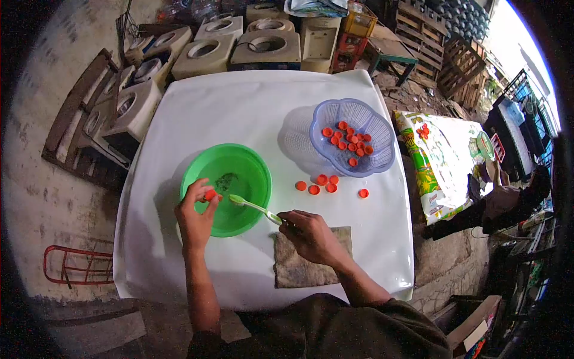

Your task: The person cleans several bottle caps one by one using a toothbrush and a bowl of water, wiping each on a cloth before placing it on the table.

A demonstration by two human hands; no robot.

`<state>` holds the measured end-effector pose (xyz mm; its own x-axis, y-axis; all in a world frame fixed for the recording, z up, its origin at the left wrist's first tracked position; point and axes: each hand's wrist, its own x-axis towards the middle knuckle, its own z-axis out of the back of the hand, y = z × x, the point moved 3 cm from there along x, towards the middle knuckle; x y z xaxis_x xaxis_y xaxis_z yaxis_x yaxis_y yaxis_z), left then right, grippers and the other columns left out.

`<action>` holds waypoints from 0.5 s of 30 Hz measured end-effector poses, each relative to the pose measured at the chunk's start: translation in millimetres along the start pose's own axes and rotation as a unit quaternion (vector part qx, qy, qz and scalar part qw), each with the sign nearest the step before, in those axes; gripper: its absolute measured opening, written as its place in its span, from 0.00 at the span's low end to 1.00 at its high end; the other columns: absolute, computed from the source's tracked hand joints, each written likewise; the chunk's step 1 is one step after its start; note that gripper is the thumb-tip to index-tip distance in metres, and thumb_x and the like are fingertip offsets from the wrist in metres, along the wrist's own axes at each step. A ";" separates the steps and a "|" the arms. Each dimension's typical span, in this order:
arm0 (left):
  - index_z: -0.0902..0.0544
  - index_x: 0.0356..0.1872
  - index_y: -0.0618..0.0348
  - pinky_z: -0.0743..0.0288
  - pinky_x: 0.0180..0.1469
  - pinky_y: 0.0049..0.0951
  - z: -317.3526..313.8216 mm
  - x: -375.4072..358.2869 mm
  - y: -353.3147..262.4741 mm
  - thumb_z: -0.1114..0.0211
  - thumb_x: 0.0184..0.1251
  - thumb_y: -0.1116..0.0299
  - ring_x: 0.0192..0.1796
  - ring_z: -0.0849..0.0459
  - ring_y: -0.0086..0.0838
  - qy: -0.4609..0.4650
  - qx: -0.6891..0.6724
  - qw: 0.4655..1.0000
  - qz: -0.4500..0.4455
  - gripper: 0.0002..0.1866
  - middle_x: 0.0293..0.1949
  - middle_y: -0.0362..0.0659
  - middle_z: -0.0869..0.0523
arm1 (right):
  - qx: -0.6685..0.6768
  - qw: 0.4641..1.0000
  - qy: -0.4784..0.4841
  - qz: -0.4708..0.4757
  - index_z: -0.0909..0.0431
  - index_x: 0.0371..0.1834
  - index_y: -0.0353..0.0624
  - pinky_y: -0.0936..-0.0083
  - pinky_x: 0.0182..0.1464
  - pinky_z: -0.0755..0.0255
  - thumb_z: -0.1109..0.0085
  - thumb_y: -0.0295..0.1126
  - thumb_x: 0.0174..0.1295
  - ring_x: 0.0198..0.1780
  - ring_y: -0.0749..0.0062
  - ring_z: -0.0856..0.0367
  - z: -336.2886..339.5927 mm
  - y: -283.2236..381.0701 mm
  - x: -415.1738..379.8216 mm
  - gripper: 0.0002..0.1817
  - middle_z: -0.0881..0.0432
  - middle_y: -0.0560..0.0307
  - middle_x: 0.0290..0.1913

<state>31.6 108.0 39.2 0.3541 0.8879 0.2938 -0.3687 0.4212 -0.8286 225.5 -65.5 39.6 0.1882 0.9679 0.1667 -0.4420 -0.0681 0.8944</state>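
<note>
Pinched between the fingers of my left hand (196, 210) is a red bottle cap (210, 195), held over the left part of a green basin (254, 173). Water seems to lie in the basin, with a dark patch at its bottom. My right hand (308, 233) grips a green-and-white toothbrush (257, 207), whose bristle end is over the basin, a short way right of the cap. Several loose red caps (322, 179) lie on the white table to the right of the basin. More caps sit in a blue-purple plastic basket (323, 116) farther back.
A grey-brown cloth (305, 269) lies flat at the table's (239, 102) front edge, under my right hand. Old water dispensers (266, 51) line the back and left. To the right stands another table with a patterned cover (448, 155), and a person's arm is beside it.
</note>
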 end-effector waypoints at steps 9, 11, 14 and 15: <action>0.35 0.66 0.57 0.22 0.54 0.36 -0.6 -22.1 -4.4 0.19 0.45 0.79 0.44 0.13 0.30 0.063 -0.164 0.984 -0.030 0.45 0.39 0.49 0.12 | -0.058 0.998 0.031 -0.011 0.20 0.49 0.33 0.56 0.43 0.25 0.39 0.26 0.62 0.41 0.43 0.18 1.3 -6.4 1.8 0.14 0.17 0.39 0.41; 0.34 0.64 0.58 0.23 0.55 0.37 2.1 -21.9 -6.6 0.19 0.44 0.79 0.43 0.14 0.30 0.080 -0.117 0.989 -0.038 0.44 0.38 0.47 0.13 | -0.073 0.997 0.032 -0.007 0.20 0.49 0.33 0.57 0.43 0.25 0.39 0.26 0.62 0.42 0.43 0.18 6.9 -1.7 1.1 0.14 0.17 0.40 0.41; 0.34 0.63 0.58 0.24 0.56 0.36 0.8 -24.8 -7.5 0.18 0.42 0.78 0.42 0.16 0.29 0.118 -0.082 0.987 -0.068 0.44 0.37 0.45 0.14 | -0.065 0.994 0.076 0.034 0.20 0.48 0.33 0.57 0.43 0.24 0.39 0.26 0.61 0.41 0.45 0.18 2.5 -2.0 -4.9 0.13 0.17 0.41 0.40; 0.33 0.63 0.58 0.25 0.57 0.36 -0.2 -25.5 -7.5 0.17 0.42 0.77 0.42 0.16 0.28 0.135 -0.077 0.985 -0.081 0.44 0.36 0.45 0.14 | -0.068 0.996 0.056 0.033 0.20 0.48 0.33 0.58 0.43 0.24 0.39 0.26 0.61 0.40 0.44 0.18 4.2 -3.1 -5.7 0.13 0.17 0.41 0.40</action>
<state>25.5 82.2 37.8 0.6208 0.7208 0.3085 -0.1616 0.5027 -0.8492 229.4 -71.8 37.6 0.0584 0.9838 0.1696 -0.5664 -0.1072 0.8171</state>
